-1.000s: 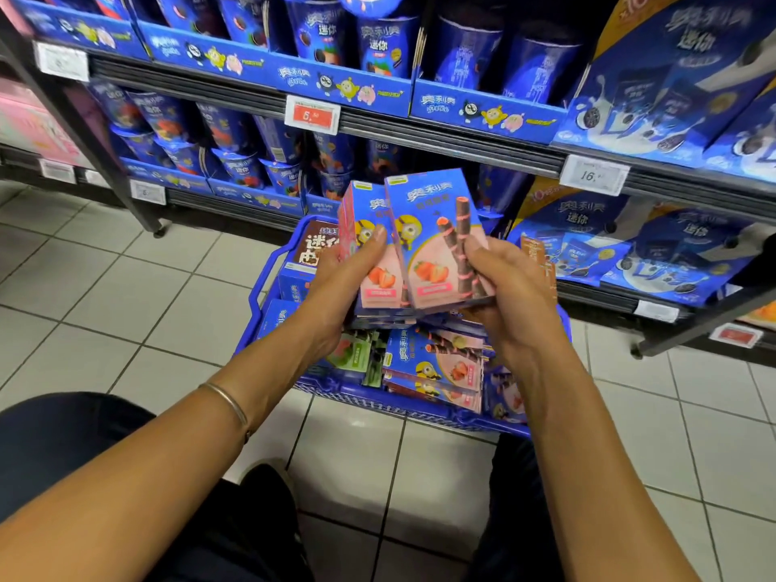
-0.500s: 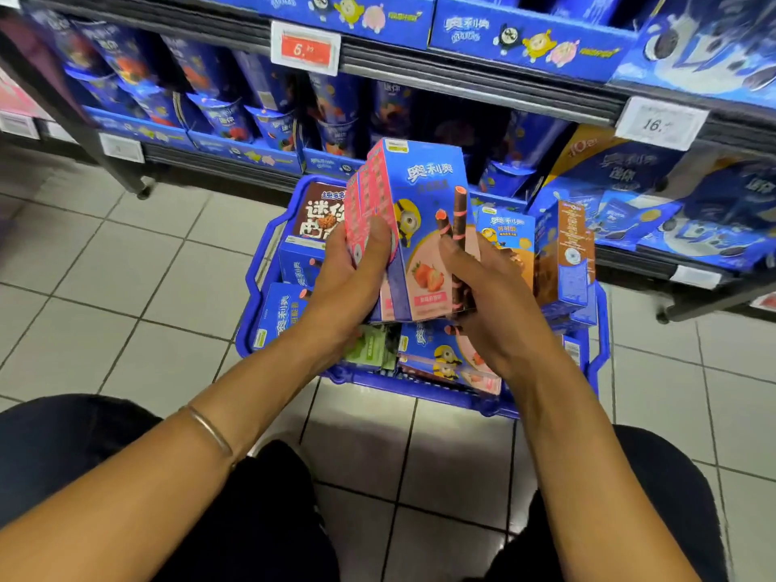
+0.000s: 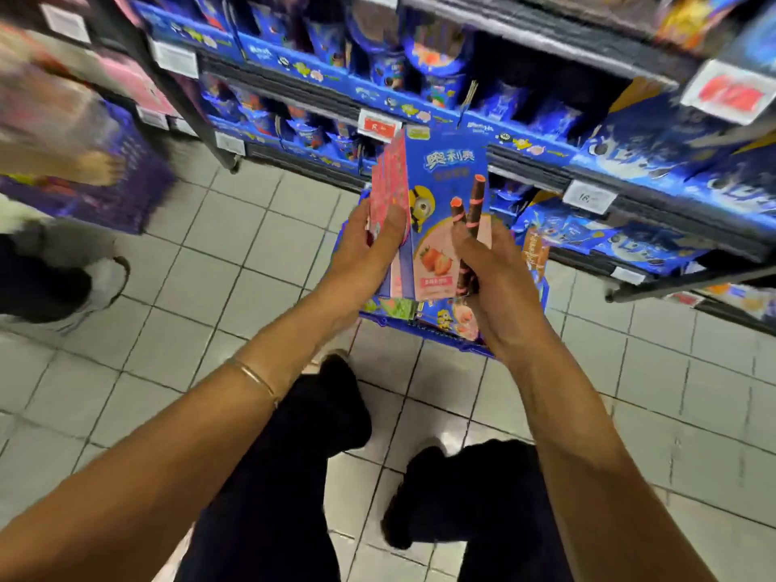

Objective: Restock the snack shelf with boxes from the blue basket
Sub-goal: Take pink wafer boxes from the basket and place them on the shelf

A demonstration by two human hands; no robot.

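Above the basket, between us and the shelf, we hold a small stack of boxes upright, its top edge just below a red price tag. Our left hand grips the pink side with the thumb laid across it. Our right hand curls round the right edge, fingers on the front face. The stack touches neither shelf nor basket. The basket sits on the floor at the foot of the shelf, with more boxes lying in it. Bare tiles spread leftward as far as another person's shoe. To the right, the lowest rail juts out beside our right hand. Our legs stand just behind the basket.
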